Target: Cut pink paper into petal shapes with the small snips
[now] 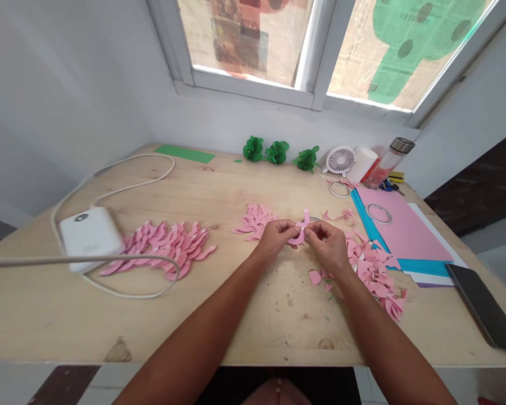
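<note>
Near the middle of the wooden table, a small curved pink paper piece (296,239) is pinched between both hands. My left hand (276,239) grips its left side with thumb and index finger. On its right side, my right hand (326,243) holds it with closed fingertips. A small pile of pink paper pieces (255,219) lies just left of my left hand. Further left is a larger pile of curved pink pieces (172,244). Pink scraps (375,273) are heaped beside and partly under my right forearm.
A white power bank (90,236) with a looping cable stands left. Green paper ornaments (277,152), a small fan (340,160) and a glass bottle (390,163) line the back. Coloured sheets (409,230), tape rings (378,214) and a phone (484,306) lie right.
</note>
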